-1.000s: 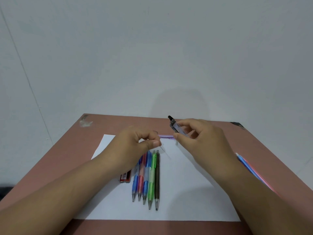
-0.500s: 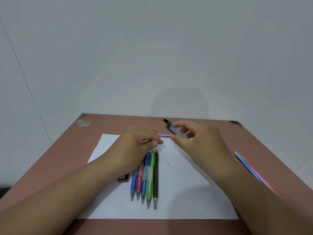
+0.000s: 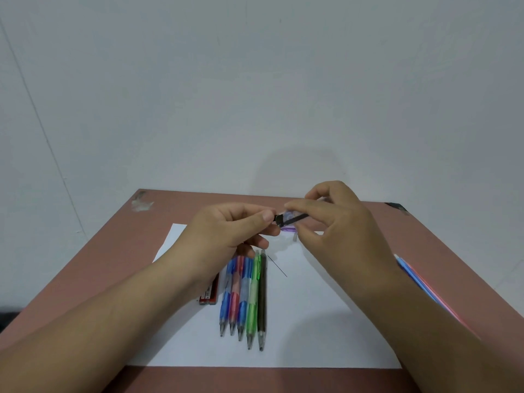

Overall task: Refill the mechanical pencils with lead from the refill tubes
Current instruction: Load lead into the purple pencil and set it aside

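My right hand (image 3: pixel 334 222) pinches a clear lead refill tube (image 3: pixel 293 216) with a black cap, held level above the paper. My left hand (image 3: pixel 232 231) grips a purple mechanical pencil (image 3: pixel 288 228), of which only a short piece shows between the hands. Its thumb tip sits right at the tube's black cap. One loose lead (image 3: pixel 278 266) lies on the white paper (image 3: pixel 326 336). A small grey cap (image 3: pixel 295 237) lies just under the hands. Several mechanical pencils (image 3: pixel 246 296) lie side by side, tips toward me: blue, red, blue, green and dark.
A red refill tube (image 3: pixel 209 293) lies left of the pencil row, partly under my left wrist. Blue and pink pencils (image 3: pixel 416 276) lie on the brown table (image 3: pixel 113 265) behind my right forearm. A plain wall stands behind the table.
The right hand has turned the refill tube from tilted to level, bringing its black cap to my left thumb. Both hands have risen slightly. The loose lead stays on the paper.
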Demonstrator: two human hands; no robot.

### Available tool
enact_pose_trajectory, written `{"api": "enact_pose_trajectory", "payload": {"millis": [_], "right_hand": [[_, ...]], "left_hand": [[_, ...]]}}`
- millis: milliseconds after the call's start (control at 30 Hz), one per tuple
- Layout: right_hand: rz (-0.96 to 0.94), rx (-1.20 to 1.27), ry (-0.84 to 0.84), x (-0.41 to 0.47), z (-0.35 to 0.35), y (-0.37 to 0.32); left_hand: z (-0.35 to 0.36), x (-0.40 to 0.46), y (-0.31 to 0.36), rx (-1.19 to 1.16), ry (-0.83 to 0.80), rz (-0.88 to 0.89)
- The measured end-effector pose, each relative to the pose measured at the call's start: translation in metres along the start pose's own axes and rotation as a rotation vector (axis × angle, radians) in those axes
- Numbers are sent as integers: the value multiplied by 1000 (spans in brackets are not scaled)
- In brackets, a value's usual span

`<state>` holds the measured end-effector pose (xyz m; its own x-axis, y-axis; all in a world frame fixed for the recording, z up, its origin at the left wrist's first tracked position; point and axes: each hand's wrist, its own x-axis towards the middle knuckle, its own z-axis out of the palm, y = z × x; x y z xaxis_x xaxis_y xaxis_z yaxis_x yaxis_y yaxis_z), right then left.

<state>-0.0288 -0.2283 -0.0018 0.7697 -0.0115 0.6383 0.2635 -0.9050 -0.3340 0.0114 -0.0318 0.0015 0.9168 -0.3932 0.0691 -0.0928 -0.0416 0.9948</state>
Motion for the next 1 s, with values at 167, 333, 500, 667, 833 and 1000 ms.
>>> {"api": "enact_pose_trajectory", "payload": {"millis": [167, 333, 500, 667, 833, 1000], "right_hand": [[-107, -43, 90, -1, 3, -2], [-206, -101, 129, -2, 5, -2], [-264, -128, 176, -1, 5, -4], [-228, -160, 133, -3, 1, -12], [-268, -202, 155, -2, 6, -3], [-237, -164, 125, -2, 6, -3]], "left_hand": [[0, 3, -4, -99, -6, -56], [3, 3, -5, -93, -27, -87], [4, 3, -5, -172, -23, -124], [4, 3, -5, -183, -20, -115], [3, 3, -6, -135, -35, -107], [2, 4, -7, -138, -23, -93]]}}
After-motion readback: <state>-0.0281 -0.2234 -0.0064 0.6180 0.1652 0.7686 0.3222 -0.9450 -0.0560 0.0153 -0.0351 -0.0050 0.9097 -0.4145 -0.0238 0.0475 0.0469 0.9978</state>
